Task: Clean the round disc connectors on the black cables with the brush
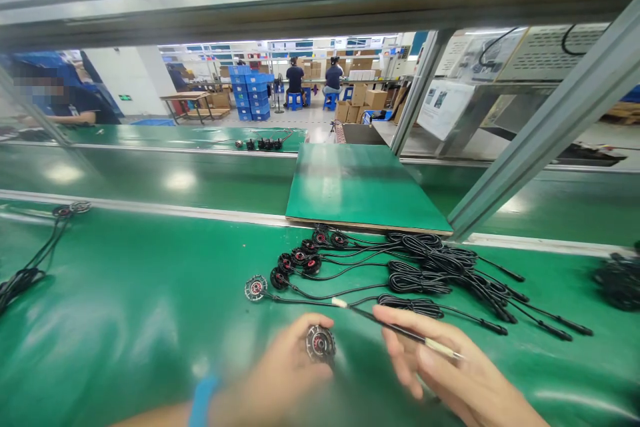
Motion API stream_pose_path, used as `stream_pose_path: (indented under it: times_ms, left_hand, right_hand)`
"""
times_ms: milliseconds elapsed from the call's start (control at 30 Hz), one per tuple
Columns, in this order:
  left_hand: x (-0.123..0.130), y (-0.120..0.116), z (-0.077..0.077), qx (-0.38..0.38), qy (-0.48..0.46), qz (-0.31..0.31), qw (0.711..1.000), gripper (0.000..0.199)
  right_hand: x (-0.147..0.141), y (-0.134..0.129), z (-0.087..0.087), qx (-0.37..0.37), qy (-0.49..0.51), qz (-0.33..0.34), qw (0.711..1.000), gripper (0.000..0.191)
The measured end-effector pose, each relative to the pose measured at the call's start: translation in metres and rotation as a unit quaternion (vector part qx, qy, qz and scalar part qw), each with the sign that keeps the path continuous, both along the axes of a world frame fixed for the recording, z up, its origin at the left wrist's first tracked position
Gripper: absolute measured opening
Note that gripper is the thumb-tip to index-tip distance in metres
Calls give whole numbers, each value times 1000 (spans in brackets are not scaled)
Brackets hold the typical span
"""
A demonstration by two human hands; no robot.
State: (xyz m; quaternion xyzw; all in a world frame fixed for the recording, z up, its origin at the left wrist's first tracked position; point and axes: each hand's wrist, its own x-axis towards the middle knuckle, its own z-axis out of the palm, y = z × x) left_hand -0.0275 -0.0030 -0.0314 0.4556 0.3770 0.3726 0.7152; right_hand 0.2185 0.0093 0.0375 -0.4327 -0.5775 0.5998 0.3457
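Note:
My left hand (293, 353), with a blue band at the wrist, is closed around a round black motor-like part (320, 343) with a ringed, reddish centre. Between the fingers of my right hand (440, 360) lies a slim black pen-like stick (387, 325), pale at its tip and near its rear. The tip points left, above and apart from the held part. Just beyond both hands, several similar round parts (279, 277) with black cables lie on the green table. Their cables are gathered in coiled bundles (419, 277), with plug ends trailing right.
More cabled parts (63, 211) lie at the far left, and a blurred dark heap (620, 280) sits at the right edge. A raised green board (363, 187) adjoins the back edge. A metal post (545, 107) slants up on the right. Other people sit farther off.

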Motion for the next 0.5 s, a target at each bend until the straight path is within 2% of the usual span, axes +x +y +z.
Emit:
stream_pose_path:
  times_ms: [67,167,233,300,367,500]
  left_hand:
    - [0,0,2,3,5,-8,1000,58]
    - [-1,-1,3,-8,31,-23,999,63]
    - [-3,-2,1,-10,43,-39,998,70]
    - [-4,-4,1,5,63,-54,997,73]
    - [-6,-6,3,24,88,-64,994,67]
    - [-5,-9,13,87,111,-58,988,44]
  right_hand:
    - [-1,5,-11,20,-59,-41,997,54]
    - [-5,13,-35,142,-179,-98,969,47]
    - [-10,14,-48,238,-246,-81,936,39]
    - [-16,12,-55,292,-280,-51,913,33]
    - [-22,7,-53,306,-271,-55,911,31]
    - [-33,-6,-45,299,-161,-95,936,25]
